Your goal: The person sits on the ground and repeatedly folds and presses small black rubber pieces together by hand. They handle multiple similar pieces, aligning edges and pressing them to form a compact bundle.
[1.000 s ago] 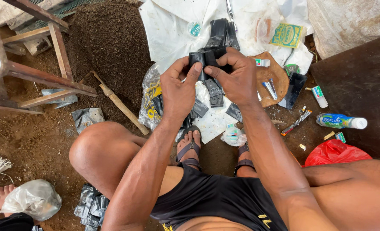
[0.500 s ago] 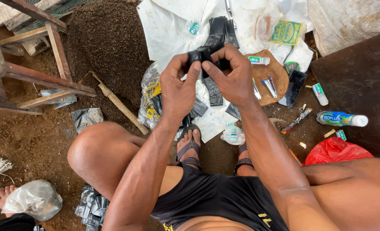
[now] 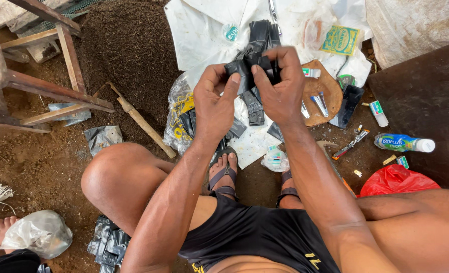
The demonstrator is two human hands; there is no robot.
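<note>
- Both hands have risen slightly since a second ago, keeping the black rubber strip (image 3: 250,65) above the white sheet (image 3: 204,35).
- Left hand (image 3: 215,103) pinches one end in a clenched grip; right hand (image 3: 280,88) grasps the other.
- The handling continues, nothing set down.

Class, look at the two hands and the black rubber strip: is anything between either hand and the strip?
Nothing visible. Both the left hand and the right hand already grip the black rubber strip directly, fingers pinching it above the white sheet.
</note>
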